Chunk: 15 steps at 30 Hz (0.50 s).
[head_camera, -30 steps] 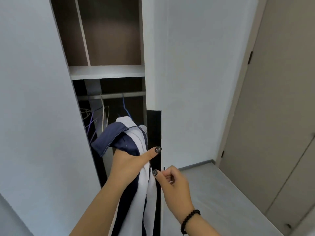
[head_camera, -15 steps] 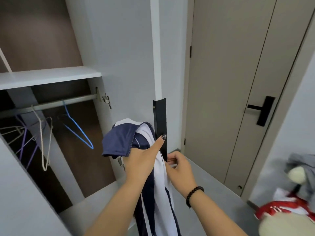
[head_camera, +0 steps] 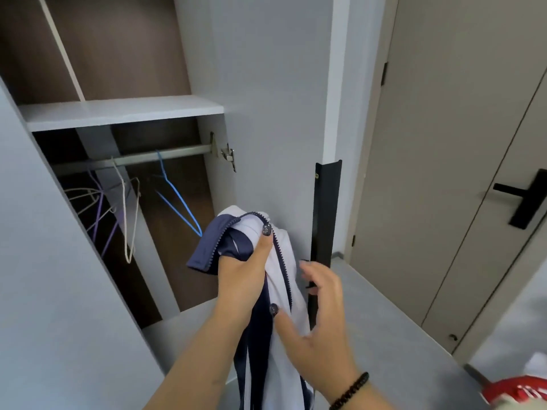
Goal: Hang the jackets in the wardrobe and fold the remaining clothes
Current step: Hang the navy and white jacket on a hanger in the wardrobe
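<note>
A navy and white zip jacket point(head_camera: 284, 261) hangs down in front of the open wardrobe. My left hand point(head_camera: 245, 270) grips it near the collar, thumb up along the zipper. My right hand point(head_camera: 319, 309) is just to the right of the jacket, fingers loosely spread, its thumb touching the white fabric and its fingertips near the black door handle strip point(head_camera: 324, 220). Inside the wardrobe a metal rail point(head_camera: 133, 157) carries a blue hanger point(head_camera: 177, 205), a white hanger point(head_camera: 125, 214) and purple hangers point(head_camera: 102, 220).
The wardrobe's grey right door point(head_camera: 272, 99) stands open beside the jacket; the grey left door point(head_camera: 38, 261) fills the left side. A shelf point(head_camera: 118, 110) sits above the rail. A beige room door with a black lever point(head_camera: 524, 199) is at right. Red-and-white clothing point(head_camera: 518, 392) lies at bottom right.
The wardrobe door has swung open, showing the rail and hangers. My right hand has let go of the black handle strip and opened beside the jacket. My left hand keeps its hold.
</note>
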### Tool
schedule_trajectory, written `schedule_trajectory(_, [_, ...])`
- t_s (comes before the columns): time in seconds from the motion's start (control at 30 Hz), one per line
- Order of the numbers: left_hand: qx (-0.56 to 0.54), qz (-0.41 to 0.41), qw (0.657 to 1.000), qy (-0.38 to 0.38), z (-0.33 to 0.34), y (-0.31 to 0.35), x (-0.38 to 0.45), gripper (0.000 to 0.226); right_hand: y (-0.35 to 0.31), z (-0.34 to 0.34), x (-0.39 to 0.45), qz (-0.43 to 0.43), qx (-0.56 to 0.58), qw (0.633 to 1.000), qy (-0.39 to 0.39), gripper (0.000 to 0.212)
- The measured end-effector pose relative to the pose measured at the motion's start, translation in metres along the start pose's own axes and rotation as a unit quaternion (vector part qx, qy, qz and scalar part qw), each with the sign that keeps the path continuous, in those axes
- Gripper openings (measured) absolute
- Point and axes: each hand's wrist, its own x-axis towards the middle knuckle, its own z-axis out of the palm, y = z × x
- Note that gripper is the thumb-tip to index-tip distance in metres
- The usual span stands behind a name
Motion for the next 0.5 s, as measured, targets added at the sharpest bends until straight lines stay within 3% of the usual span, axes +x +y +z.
schedule_trajectory(0.1, [-0.015,-0.015,0.999,-0.029,-0.019,0.009,0.001,0.045,-0.009,0.026,0.003,0.062,0.025,0.994,-0.091,0.091])
schedule_trajectory(0.17, [-0.011,-0.015,0.998,-0.060,-0.033,0.015,0.004,0.060,-0.012,0.042,0.008,0.100,0.072,0.985,-0.119,0.097])
schedule_trajectory(0.23, [0.004,-0.001,0.996,-0.091,-0.048,0.018,0.009,0.055,-0.011,0.059,0.012,0.124,0.119,0.976,-0.130,0.092])
schedule_trajectory(0.37, [0.049,0.027,0.987,-0.152,-0.072,0.017,0.022,0.016,-0.002,0.088,0.013,0.166,0.150,0.967,-0.123,0.072])
schedule_trajectory(0.5, [0.066,0.015,0.967,-0.245,-0.116,0.020,0.051,0.022,-0.001,0.121,0.015,0.186,0.156,0.962,-0.123,0.071])
